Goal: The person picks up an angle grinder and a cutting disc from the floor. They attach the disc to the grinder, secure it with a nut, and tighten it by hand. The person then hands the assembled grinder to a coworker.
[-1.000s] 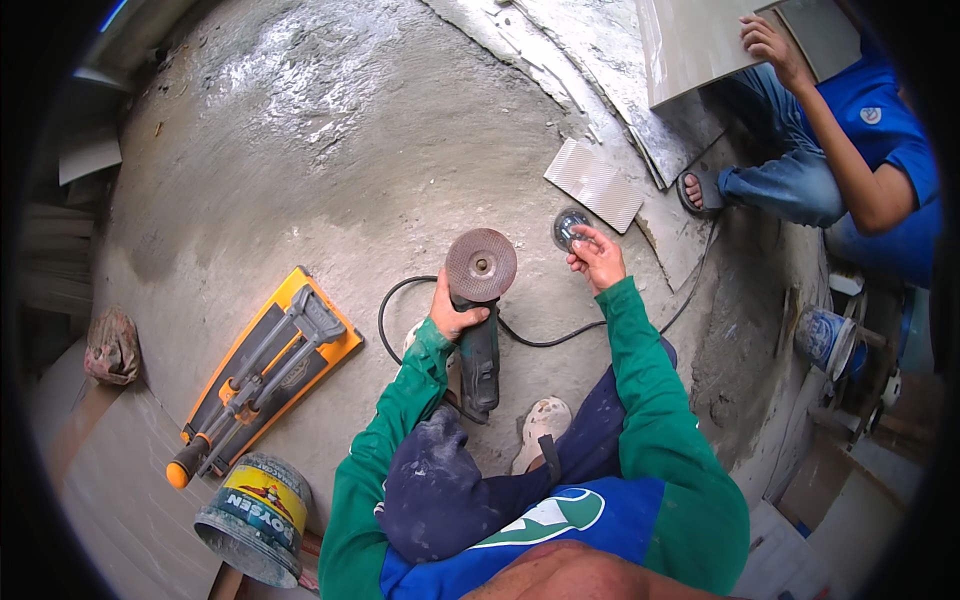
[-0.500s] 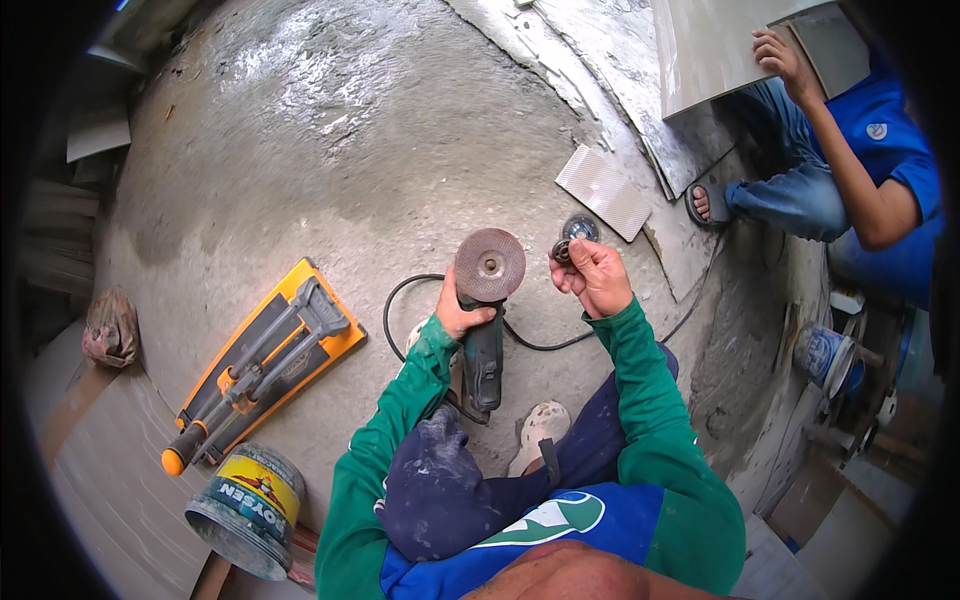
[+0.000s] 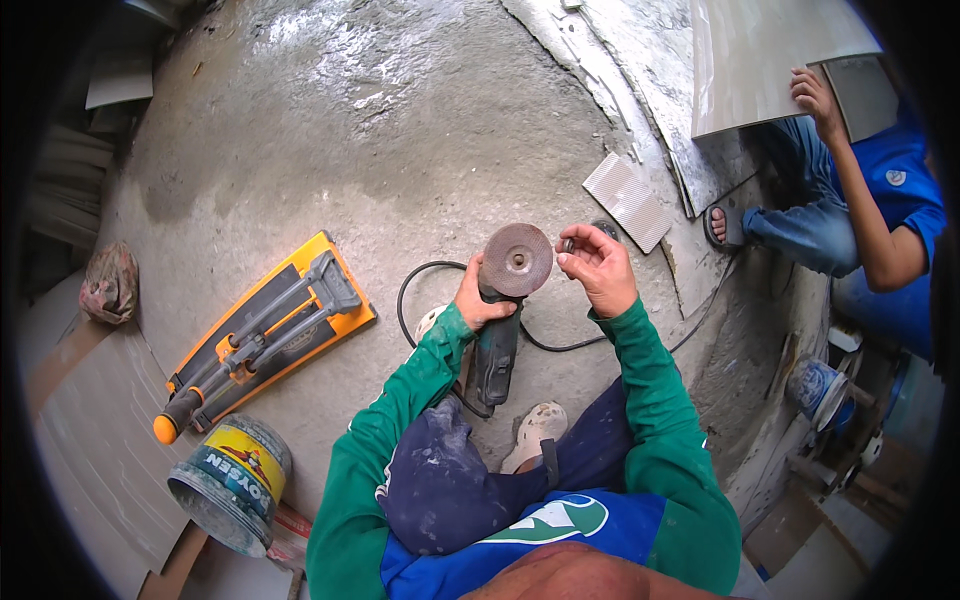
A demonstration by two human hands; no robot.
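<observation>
My left hand (image 3: 484, 301) is closed around the head of an angle grinder (image 3: 497, 358), which stands with its handle toward me. A worn brownish disc (image 3: 517, 262) lies flat on top of it, its centre spindle bare. Just right of the disc, my right hand (image 3: 600, 268) pinches a small dark round flange nut (image 3: 568, 245) between thumb and fingers. Partly hidden behind that hand, a dark round disc (image 3: 607, 230) rests on the floor. The grinder's black cord (image 3: 405, 300) loops over the concrete on both sides.
An orange and grey tile cutter (image 3: 270, 335) lies at left, near a dirty bucket (image 3: 232, 485) and a tied bag (image 3: 108, 284). A ridged tile piece (image 3: 628, 202) lies ahead right. Far right, a co-worker's hand (image 3: 815, 100) holds a large tile (image 3: 770, 60).
My right hand has brought the flange nut closer to the grinder's disc. The view has shifted slightly, so the grinder sits a little farther right and higher.
</observation>
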